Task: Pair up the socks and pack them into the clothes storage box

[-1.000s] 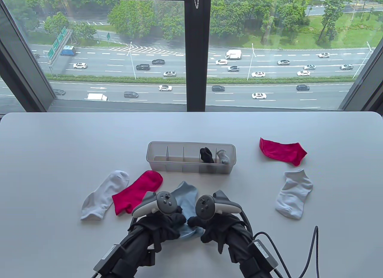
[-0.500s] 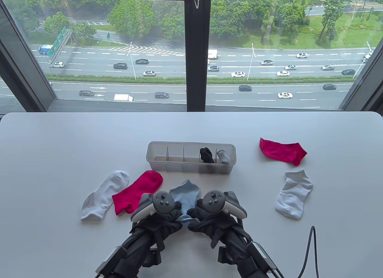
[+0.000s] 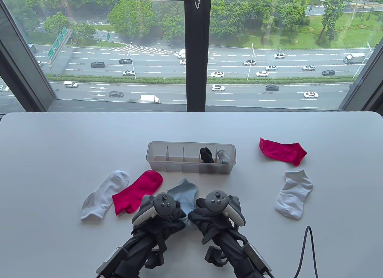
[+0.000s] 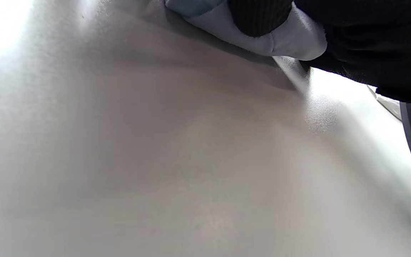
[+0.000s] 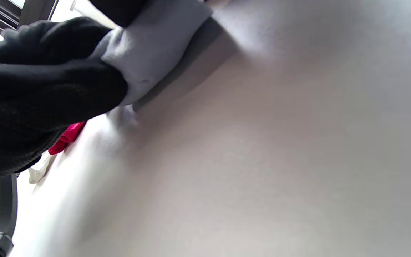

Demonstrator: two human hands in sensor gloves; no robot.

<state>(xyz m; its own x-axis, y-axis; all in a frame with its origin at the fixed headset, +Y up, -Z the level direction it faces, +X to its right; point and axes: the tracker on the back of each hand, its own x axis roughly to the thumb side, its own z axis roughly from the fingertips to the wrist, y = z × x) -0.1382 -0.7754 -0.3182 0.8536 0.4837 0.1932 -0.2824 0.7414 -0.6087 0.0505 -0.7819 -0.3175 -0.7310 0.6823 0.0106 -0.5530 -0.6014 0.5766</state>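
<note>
Left hand (image 3: 167,218), right hand (image 3: 206,219) grip blue sock (image 3: 183,194); on table (image 3: 59,146)

Gloved right hand (image 5: 45,92) pinching light blue sock (image 5: 155,46) above table (image 5: 262,160)

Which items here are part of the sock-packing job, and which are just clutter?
Job:
- blue socks, gripped by left hand and right hand
- red sock and red sock
- white sock and white sock
- storage box, black pair and grey pair already in

Not job:
- cable
- table
</note>
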